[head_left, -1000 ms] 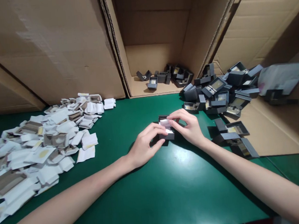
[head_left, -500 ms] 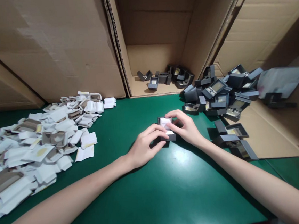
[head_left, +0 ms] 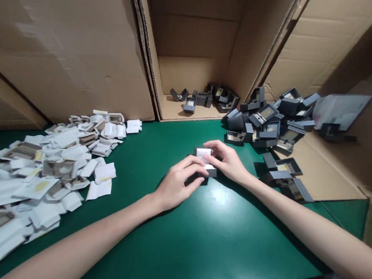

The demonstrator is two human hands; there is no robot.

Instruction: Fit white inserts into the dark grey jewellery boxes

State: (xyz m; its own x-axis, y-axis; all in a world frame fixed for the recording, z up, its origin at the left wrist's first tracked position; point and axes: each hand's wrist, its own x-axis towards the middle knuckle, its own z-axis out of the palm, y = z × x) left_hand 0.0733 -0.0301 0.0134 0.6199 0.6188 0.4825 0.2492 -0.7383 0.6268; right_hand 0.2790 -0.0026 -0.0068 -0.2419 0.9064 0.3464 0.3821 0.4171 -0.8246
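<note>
A small dark hinged box [head_left: 212, 172] stands with its lid up on the green table [head_left: 195, 247]; white lining or card [head_left: 203, 152] shows inside the lid and the base. My left hand [head_left: 179, 181] grips it from the left, thumb low at the front corner and fingers over the side. From the right, my right hand [head_left: 229, 162] pinches the raised lid, thumb against the white part and index finger at the top edge. Its other fingers are partly hidden behind the box.
Crumpled white paper and card pieces [head_left: 58, 168] form a wide heap on the left. Dark open boxes [head_left: 265, 115] are piled at the right, partly on a cardboard flap [head_left: 331, 166]. More dark boxes [head_left: 202, 98] lie inside a large carton [head_left: 196, 69] behind. A plastic bag [head_left: 342, 108] lies far right.
The view has shifted slightly. Both hands keep their hold on the small box; my right index finger has moved a little along the lid's top edge.
</note>
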